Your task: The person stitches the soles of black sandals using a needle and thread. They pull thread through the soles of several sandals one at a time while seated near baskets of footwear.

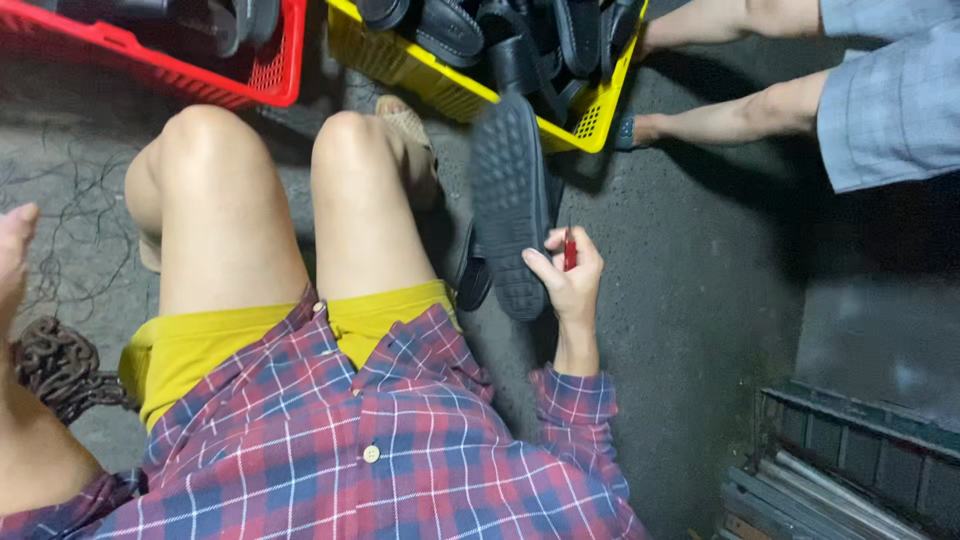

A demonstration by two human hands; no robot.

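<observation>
Right hand (570, 285) is clamped on a dark shoe sole (510, 200), tread side up, held upright just beside the right knee (345, 135) – a thin red tool (569, 250) is pinched in the same fist. Left hand (15, 250) only shows at the left frame edge, fingers loosely extended, holding nothing visible. Risk: one hand carrying both sole and tool – grip looks marginal, the sole could slip to the concrete floor (690, 300) or the tool tip could catch bare skin. Another dark piece (473, 280) sits behind the sole, mostly hidden. Yellow crate (590, 120) of dark soles far centre, red crate (270, 80) far left, both cropped. Another person's legs (740, 115) far right. Tool type unclear.
</observation>
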